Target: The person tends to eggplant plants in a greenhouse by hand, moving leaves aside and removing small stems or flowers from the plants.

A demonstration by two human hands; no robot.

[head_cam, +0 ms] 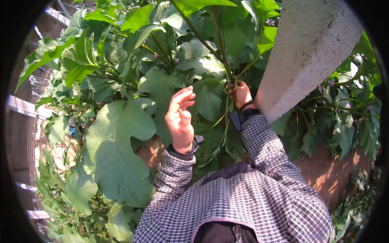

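Note:
My left hand (180, 120) is raised in front of the leaves with its fingers loosely bent, and nothing shows in it. My right hand (242, 94) is closed around thin green stems (227, 106) just below where a thick brown eggplant stem (225, 62) rises. Part of its grip is hidden behind the stems. The stems run down between my forearms and end in small drooping leaves (216, 155). A broad lobed eggplant leaf (120, 152) hangs to the left of my left wrist.
A rough concrete post (310, 57) slants close beside my right wrist. More eggplant plants (349, 121) with small purple flowers grow at the right, above bare reddish soil (331, 179). White frame bars (30, 108) stand along the left edge.

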